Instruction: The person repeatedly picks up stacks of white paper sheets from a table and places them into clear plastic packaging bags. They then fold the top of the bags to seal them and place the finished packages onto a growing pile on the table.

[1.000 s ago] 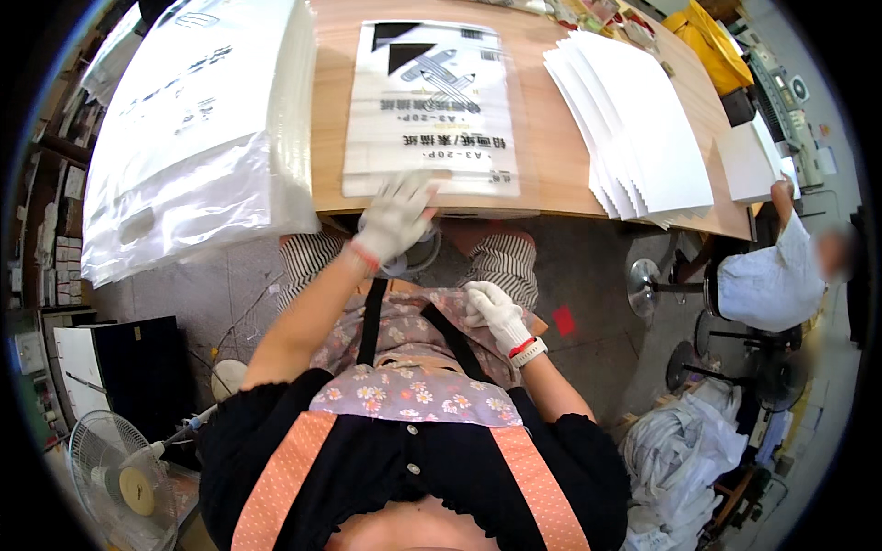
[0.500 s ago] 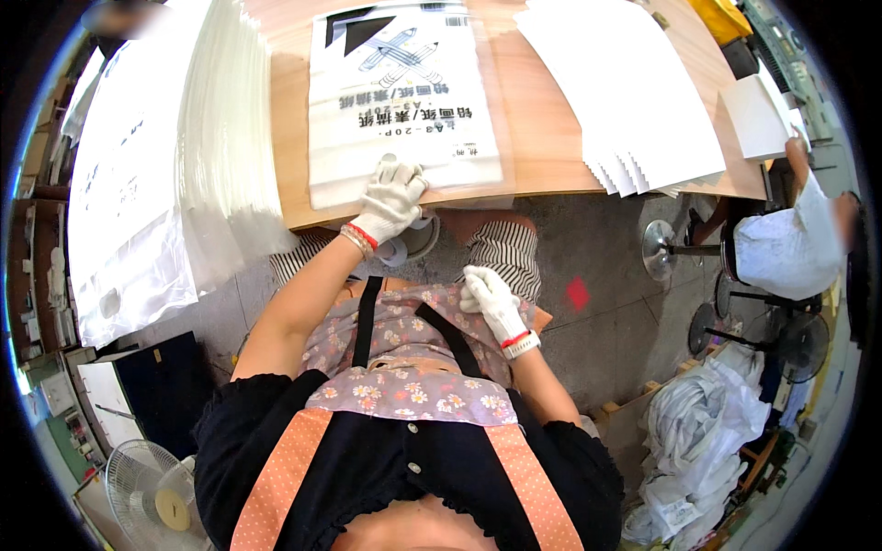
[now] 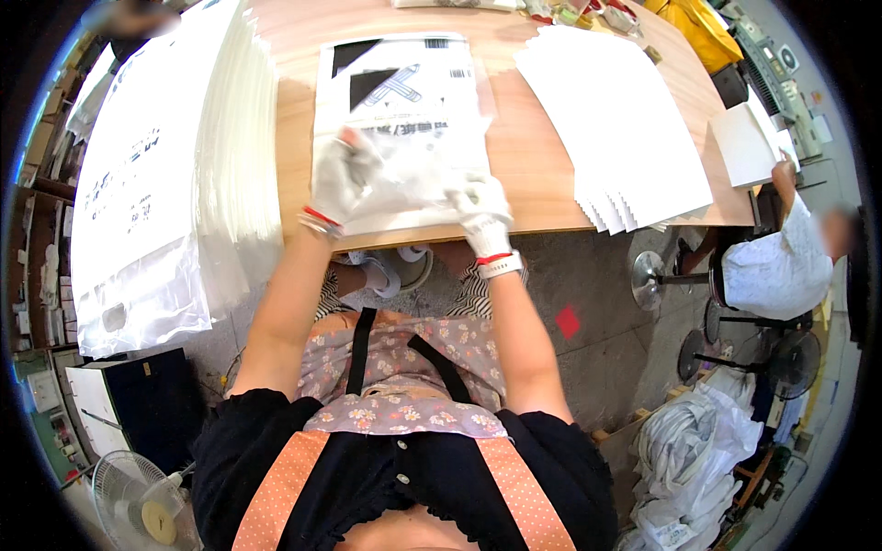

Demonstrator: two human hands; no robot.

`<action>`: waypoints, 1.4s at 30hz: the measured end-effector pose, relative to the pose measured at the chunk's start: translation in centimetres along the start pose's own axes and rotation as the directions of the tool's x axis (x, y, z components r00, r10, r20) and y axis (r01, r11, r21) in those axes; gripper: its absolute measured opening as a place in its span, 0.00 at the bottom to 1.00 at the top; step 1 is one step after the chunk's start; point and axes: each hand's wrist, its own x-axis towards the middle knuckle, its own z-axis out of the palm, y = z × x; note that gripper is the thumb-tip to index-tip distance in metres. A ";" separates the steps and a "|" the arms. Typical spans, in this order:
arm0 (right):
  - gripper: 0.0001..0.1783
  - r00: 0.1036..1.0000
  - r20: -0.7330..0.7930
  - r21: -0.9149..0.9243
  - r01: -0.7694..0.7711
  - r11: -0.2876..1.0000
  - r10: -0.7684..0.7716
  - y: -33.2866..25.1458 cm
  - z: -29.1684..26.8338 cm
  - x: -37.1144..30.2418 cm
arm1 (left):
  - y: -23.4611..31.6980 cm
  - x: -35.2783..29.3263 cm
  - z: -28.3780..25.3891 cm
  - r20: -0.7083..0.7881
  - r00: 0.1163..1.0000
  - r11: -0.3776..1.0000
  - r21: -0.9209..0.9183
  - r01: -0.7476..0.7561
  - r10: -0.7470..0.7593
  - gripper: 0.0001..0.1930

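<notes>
A flat transparent plastic bag [image 3: 413, 103] with printed pencils and black corner shapes lies on the wooden table in front of me, with white paper inside or beneath it. Its near part is rumpled and raised between my hands. My right hand [image 3: 482, 204], in a white knitted glove, has its fingers curled on the bag's near right edge. On the bag's left side is my left hand [image 3: 344, 179], gloved too and smeared by motion; a bare fingertip shows, but its grip does not.
A tall stack of printed plastic bags [image 3: 152, 197] stands on the left, overhanging the table edge. Fanned white paper sheets [image 3: 625, 129] lie on the right. A co-worker [image 3: 781, 239] sits at far right, holding a white sheet [image 3: 744, 142]. A yellow bag [image 3: 698, 32] is behind.
My right hand has come up from my lap to the bag's near right edge. My left hand has shifted left and farther onto the bag. The bag's near part is now lifted and crumpled.
</notes>
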 end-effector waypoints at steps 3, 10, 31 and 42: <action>0.24 0.956 -0.165 -0.570 0.109 0.814 -0.243 2.4 -3.0 0.2 | 3.8 2.2 0.3 -0.199 0.968 0.977 0.176 -0.120 0.155 0.06; 0.16 0.975 0.222 -0.472 0.107 0.875 0.001 -6.6 4.0 2.7 | 2.4 -1.7 11.9 0.030 0.999 0.743 0.669 -0.034 0.019 0.19; 0.33 0.979 -0.042 -0.737 0.104 0.668 -0.198 2.3 -32.1 -0.3 | 1.2 -10.1 16.8 0.645 0.662 -0.225 0.760 -0.610 0.382 0.20; 0.10 0.694 0.209 -0.705 0.595 0.386 -0.689 -7.5 -21.6 -10.7 | -11.5 -8.9 21.0 0.196 0.739 0.754 0.005 0.657 -0.645 0.26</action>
